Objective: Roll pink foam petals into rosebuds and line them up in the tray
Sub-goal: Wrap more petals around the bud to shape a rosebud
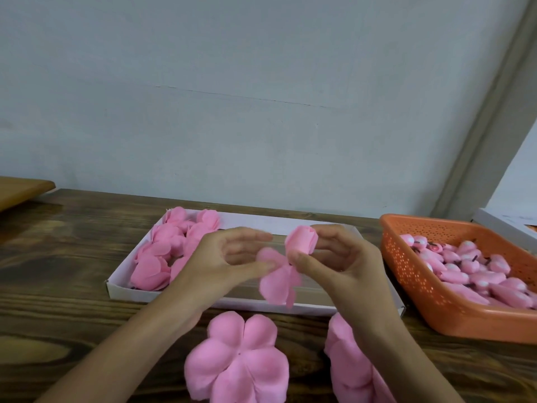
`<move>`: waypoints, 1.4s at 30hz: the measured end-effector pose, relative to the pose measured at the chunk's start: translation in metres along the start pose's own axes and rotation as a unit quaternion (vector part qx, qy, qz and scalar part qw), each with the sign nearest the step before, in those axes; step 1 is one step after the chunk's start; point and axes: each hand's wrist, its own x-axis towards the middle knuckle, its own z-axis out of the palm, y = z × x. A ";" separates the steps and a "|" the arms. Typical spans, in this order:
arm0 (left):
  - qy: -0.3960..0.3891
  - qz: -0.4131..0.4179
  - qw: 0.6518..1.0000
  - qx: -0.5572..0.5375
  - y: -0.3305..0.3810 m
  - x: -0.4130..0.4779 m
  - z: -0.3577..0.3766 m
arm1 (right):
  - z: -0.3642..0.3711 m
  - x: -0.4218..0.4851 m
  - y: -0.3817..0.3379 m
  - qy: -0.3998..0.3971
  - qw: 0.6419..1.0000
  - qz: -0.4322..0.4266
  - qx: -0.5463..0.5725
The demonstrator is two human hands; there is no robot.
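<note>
Tray (125, 289): white, far middle of the tabletop (58, 286), finished rosebuds (162, 257) crowded in its left end
Left hand (220, 263): over the tray, thumb and fingers pinching loose petals (277, 283)
Flat petals (236, 362): spread at the near edge
Bud (300, 239): half-rolled, raised over the tray's middle
Right hand (343, 263): fingers curled round the bud
Basket (421, 289): orange, at the right edge, holding small pink pieces

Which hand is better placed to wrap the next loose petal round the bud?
Probably the left hand: its fingertips are at the loose petals hanging under the bud, while the right hand is occupied pinching the bud.
</note>
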 end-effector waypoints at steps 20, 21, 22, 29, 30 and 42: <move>0.148 0.001 0.987 -0.060 -0.011 -0.007 0.022 | -0.003 0.002 0.008 -0.138 0.988 -0.036 -0.056; 0.147 0.014 0.988 -0.048 -0.010 -0.008 0.024 | -0.002 0.001 0.008 -0.138 0.988 -0.035 -0.060; 0.149 0.025 0.988 -0.039 -0.009 -0.009 0.025 | -0.002 0.000 0.007 -0.136 0.988 -0.034 -0.066; 0.127 0.113 0.985 -0.020 0.000 -0.013 0.029 | 0.001 -0.002 0.005 -0.108 0.988 -0.045 -0.105; 0.123 0.129 0.984 -0.012 -0.001 -0.013 0.028 | 0.002 -0.002 0.005 -0.107 0.988 -0.045 -0.106; 0.060 0.179 0.982 -0.012 0.006 -0.012 0.028 | 0.003 -0.002 0.000 -0.052 0.994 -0.041 -0.083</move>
